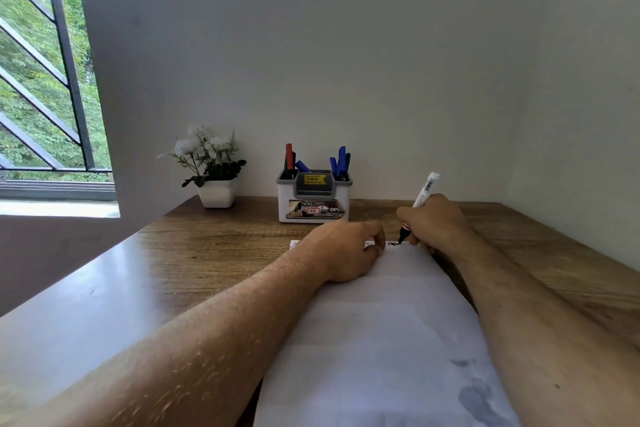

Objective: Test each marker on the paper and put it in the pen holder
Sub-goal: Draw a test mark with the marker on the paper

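Note:
A white sheet of paper (374,322) lies on the wooden desk (214,246) in front of me. My right hand (434,222) grips a white-barrelled marker (424,191) whose dark tip touches the paper's far edge beside a small black scribble (393,244). My left hand (343,250) rests on the paper's far part with fingers curled; what it holds, if anything, is hidden. The white and grey pen holder (313,196) stands behind, at the wall, with red, green and several blue markers upright in its side compartments.
A white pot with white flowers (214,166) stands left of the holder. A wall closes the back and right of the desk. A barred window (45,80) is at far left. Grey smudges mark the paper's near right corner (478,395).

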The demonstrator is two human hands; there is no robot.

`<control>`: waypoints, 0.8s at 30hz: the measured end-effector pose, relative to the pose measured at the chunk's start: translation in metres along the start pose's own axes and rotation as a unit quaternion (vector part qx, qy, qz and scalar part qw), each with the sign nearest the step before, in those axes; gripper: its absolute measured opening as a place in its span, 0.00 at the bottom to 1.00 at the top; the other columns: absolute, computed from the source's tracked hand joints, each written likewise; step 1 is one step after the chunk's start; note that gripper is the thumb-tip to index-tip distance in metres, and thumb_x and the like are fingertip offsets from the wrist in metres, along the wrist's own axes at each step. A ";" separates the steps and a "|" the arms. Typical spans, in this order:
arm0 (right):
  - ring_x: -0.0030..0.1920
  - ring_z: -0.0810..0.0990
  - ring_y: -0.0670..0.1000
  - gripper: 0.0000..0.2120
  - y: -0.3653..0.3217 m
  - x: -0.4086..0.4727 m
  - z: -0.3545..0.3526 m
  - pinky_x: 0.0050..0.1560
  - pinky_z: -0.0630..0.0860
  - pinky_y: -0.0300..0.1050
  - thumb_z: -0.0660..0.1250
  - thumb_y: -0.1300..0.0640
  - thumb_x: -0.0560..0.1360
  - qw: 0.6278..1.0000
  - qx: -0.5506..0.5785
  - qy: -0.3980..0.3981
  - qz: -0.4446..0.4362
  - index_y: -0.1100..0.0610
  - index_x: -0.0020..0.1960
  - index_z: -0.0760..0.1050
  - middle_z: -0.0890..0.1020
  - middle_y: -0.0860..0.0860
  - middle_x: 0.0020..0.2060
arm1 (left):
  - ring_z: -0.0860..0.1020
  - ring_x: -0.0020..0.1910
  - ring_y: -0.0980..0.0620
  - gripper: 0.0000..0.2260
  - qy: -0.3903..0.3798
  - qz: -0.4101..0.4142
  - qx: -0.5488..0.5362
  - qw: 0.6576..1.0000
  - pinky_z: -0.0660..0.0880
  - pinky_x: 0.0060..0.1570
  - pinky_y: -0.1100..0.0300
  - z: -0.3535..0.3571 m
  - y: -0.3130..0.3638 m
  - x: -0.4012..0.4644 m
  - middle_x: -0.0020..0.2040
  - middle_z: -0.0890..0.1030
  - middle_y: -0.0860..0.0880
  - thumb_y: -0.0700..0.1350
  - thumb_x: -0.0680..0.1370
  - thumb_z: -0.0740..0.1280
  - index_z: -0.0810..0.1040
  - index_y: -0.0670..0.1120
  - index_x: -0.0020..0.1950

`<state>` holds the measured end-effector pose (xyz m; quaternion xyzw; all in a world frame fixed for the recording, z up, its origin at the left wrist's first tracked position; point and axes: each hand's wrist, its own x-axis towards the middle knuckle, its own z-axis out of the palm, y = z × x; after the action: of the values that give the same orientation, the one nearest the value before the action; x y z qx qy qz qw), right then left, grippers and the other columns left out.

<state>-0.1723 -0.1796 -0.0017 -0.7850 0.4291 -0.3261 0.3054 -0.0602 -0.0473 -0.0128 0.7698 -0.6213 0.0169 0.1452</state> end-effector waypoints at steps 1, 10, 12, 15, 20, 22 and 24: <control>0.23 0.77 0.47 0.14 0.000 0.001 0.000 0.26 0.71 0.39 0.66 0.54 0.72 1.000 0.000 0.011 0.004 0.63 0.52 0.77 0.84 0.56 0.37 | 0.78 0.53 0.48 0.11 -0.001 0.000 0.000 1.000 0.76 0.54 0.52 0.000 0.000 0.000 0.58 0.81 0.48 0.51 0.82 0.61 0.74 0.55 0.63; 0.37 0.78 0.51 0.14 -0.001 0.003 0.000 0.31 0.67 0.42 0.66 0.50 0.73 1.000 0.017 0.024 -0.001 0.60 0.52 0.76 0.83 0.56 0.46 | 0.78 0.52 0.48 0.11 0.022 -0.005 -0.009 1.000 0.77 0.55 0.50 -0.001 -0.001 0.000 0.56 0.81 0.47 0.52 0.82 0.59 0.73 0.54 0.63; 0.37 0.77 0.50 0.15 -0.004 0.001 0.001 0.30 0.66 0.42 0.67 0.50 0.73 0.998 0.051 0.023 -0.010 0.60 0.53 0.76 0.82 0.56 0.46 | 0.79 0.49 0.49 0.12 0.076 -0.017 -0.062 0.995 0.78 0.53 0.49 -0.004 -0.001 -0.002 0.53 0.81 0.48 0.53 0.83 0.56 0.73 0.52 0.62; 0.28 0.74 0.50 0.13 -0.005 -0.001 0.005 0.27 0.66 0.39 0.68 0.51 0.71 0.990 0.135 -0.003 -0.027 0.59 0.48 0.77 0.80 0.53 0.35 | 0.77 0.44 0.52 0.10 0.155 -0.040 -0.196 0.967 0.76 0.46 0.53 -0.009 -0.004 -0.005 0.48 0.78 0.50 0.48 0.83 0.53 0.72 0.51 0.59; 0.23 0.68 0.46 0.05 -0.012 0.000 0.003 0.21 0.64 0.37 0.73 0.57 0.73 0.969 0.240 -0.057 -0.029 0.56 0.42 0.78 0.75 0.52 0.29 | 0.74 0.44 0.53 0.09 0.210 -0.106 -0.402 0.885 0.72 0.39 0.61 -0.014 -0.016 0.004 0.49 0.75 0.50 0.40 0.83 0.56 0.71 0.47 0.61; 0.24 0.69 0.47 0.02 -0.016 -0.003 0.001 0.22 0.66 0.37 0.72 0.59 0.74 0.955 0.281 -0.086 -0.035 0.57 0.43 0.80 0.77 0.54 0.31 | 0.76 0.45 0.53 0.08 0.220 -0.142 -0.479 0.838 0.74 0.41 0.60 -0.014 -0.022 0.007 0.51 0.78 0.46 0.40 0.83 0.59 0.71 0.48 0.61; 0.24 0.71 0.48 0.04 -0.020 -0.007 0.000 0.25 0.66 0.38 0.68 0.58 0.75 0.941 0.317 -0.110 -0.035 0.57 0.43 0.81 0.80 0.55 0.31 | 0.79 0.43 0.52 0.04 0.229 -0.163 -0.527 0.802 0.78 0.43 0.57 -0.015 -0.029 0.008 0.47 0.82 0.45 0.42 0.82 0.63 0.73 0.46 0.57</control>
<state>-0.1658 -0.1650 0.0115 -0.6932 0.2388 -0.3673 0.5723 -0.0286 -0.0460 -0.0026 0.6381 -0.3487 -0.1615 0.6672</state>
